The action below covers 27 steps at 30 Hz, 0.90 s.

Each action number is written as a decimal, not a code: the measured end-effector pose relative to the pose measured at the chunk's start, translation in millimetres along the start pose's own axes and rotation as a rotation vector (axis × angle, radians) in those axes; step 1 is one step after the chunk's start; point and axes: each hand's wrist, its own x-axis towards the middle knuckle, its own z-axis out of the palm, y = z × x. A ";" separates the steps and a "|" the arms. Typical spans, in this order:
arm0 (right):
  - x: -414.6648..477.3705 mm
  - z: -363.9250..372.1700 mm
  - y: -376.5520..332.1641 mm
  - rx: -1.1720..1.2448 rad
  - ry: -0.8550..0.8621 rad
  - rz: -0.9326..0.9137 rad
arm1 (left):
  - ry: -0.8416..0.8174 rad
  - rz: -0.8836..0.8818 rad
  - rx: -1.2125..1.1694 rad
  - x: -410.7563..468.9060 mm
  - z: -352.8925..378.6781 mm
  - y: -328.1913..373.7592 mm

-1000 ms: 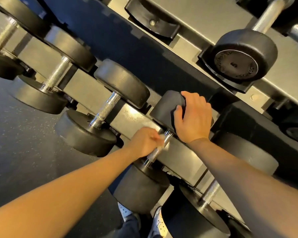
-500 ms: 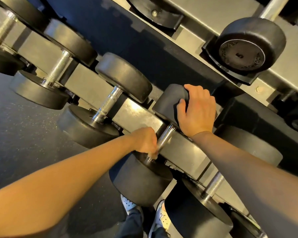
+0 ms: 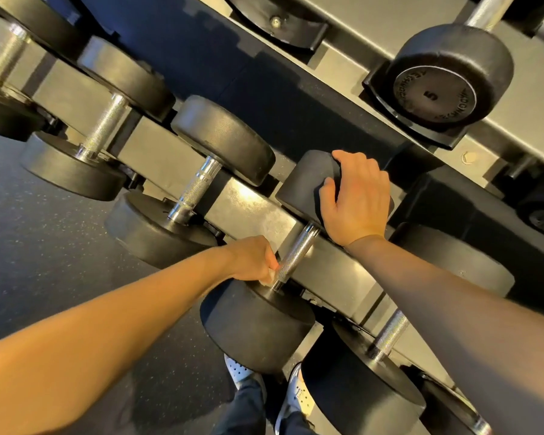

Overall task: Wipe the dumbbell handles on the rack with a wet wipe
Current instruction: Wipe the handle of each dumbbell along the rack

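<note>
The wet wipe (image 3: 269, 273) sat pinched in the curled fingers of the left hand (image 3: 252, 259), against the lower end of the knurled dumbbell handle (image 3: 296, 251). The right hand (image 3: 355, 199), arm outstretched, gripped the dumbbell's upper head (image 3: 305, 180), its fingers curled over the edge.

The bare left forearm (image 3: 107, 324) reaches in from the lower left. The left hand (image 3: 252, 259) is curled tight, pinching a white wet wipe (image 3: 270, 272). The right forearm (image 3: 453, 309) comes from the lower right. The right hand (image 3: 355, 199) grips a dumbbell head (image 3: 305, 180), fingers bent over its edge and thumb on its face.
</note>
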 end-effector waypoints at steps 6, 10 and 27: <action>-0.3 0.7 0.3 0.011 0.004 0.003 | 0.395 0.011 0.102 -10.6 26.5 13.0; -0.1 2.0 1.3 -0.007 -0.009 0.001 | 0.469 0.054 -0.232 -8.1 20.1 26.6; -2.0 4.2 3.7 0.007 0.014 -0.035 | 0.157 0.012 0.049 -9.8 11.4 7.6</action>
